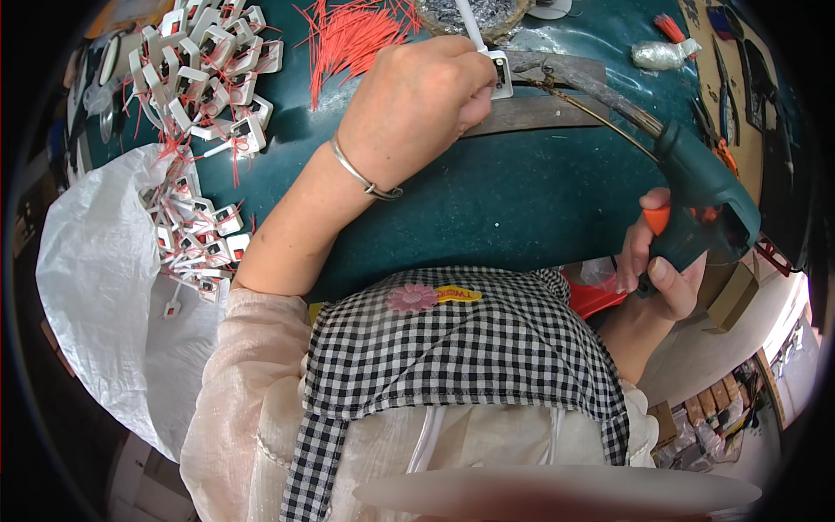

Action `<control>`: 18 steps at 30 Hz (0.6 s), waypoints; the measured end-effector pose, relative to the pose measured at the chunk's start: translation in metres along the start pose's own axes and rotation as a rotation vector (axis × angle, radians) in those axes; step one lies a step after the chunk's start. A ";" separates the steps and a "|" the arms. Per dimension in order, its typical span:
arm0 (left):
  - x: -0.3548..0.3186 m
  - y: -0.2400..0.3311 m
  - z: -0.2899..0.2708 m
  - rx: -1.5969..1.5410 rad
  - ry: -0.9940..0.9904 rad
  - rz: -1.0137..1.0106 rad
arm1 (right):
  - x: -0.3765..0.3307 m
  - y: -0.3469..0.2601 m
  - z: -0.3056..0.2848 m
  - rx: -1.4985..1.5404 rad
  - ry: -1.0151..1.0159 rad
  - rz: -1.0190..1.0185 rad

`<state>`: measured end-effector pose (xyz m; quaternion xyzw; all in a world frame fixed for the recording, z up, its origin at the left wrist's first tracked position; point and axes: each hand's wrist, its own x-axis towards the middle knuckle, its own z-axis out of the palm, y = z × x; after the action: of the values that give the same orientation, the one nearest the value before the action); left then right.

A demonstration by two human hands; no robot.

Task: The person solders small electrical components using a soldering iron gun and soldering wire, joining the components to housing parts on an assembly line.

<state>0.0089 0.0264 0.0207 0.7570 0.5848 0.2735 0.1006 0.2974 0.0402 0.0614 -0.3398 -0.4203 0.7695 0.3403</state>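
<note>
My left hand [416, 104] pinches a small white plastic housing [500, 63] with a black part inside and a white stem pointing away from me. In my right hand [665, 277] is a green soldering gun [709, 178] with an orange trigger; my fingers wrap its handle. The gun's dark tip points left and ends close to the housing; whether they touch I cannot tell. Beneath the tip, grey strips [539, 113] lie on the green tabletop [417, 230]. A heap of loose red wires [361, 39] lies just beyond my left hand.
Many white housings with red wires [209, 74] are piled at the far left. More spill into a white sack [96, 235] hanging at the table's left edge. A round bowl of silvery bits [448, 16] stands at the back. Pliers [726, 96] and other tools lie far right.
</note>
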 end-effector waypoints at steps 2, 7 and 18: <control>0.000 0.000 -0.001 -0.005 -0.005 0.000 | -0.001 0.003 -0.002 -0.011 -0.007 0.015; 0.000 0.000 -0.001 -0.016 -0.010 -0.006 | -0.002 0.008 -0.001 -0.052 -0.003 0.049; 0.001 0.000 -0.001 -0.003 -0.004 0.001 | -0.005 0.007 0.003 -0.068 0.076 0.083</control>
<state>0.0082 0.0269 0.0216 0.7578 0.5836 0.2730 0.1029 0.2960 0.0320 0.0580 -0.3973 -0.4184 0.7548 0.3120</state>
